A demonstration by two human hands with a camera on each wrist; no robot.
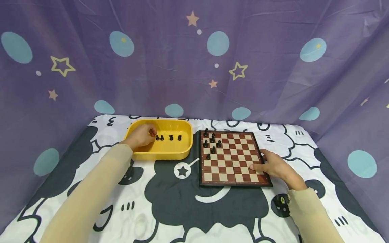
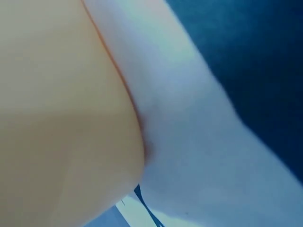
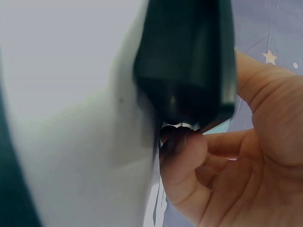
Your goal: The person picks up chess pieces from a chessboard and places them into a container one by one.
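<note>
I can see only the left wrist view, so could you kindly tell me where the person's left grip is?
Observer: The left grip is inside the shallow yellow plastic tray with rounded corners.
Operator: Thank you; and what is the other one doing, please?
Observer: The right grip holds the right edge of the flat brown-and-cream checkered chessboard.
Operator: Is anything standing on that board?
Observer: Yes, several small black chess pieces stand towards its far left part in the head view.

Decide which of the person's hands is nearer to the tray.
Left. The left hand reaches into the left part of the tray; the right hand grips the right edge of the board, which lies between it and the tray.
</note>
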